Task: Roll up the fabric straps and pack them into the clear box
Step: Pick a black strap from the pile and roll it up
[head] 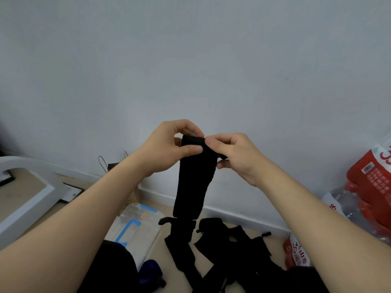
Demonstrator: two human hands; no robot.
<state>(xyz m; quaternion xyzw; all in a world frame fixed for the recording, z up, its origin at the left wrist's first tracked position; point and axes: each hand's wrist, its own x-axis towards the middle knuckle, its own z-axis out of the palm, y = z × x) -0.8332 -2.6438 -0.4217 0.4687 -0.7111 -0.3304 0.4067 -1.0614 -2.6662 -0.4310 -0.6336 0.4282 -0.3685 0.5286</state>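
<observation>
Rolling looks barely begun: the left grip (169, 149) and right grip (237, 159) pinch the top end of a black strap (193, 182) hanging below them, the clear box (137, 227) lower left; next probably calls for tight, even turns.

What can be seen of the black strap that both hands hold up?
The black strap is a wide, flat band of soft-looking fabric. It hangs straight down in front of the wall. The left hand and right hand pinch its top end, which is folded over. Its lower end hangs near other straps on the floor.
</observation>
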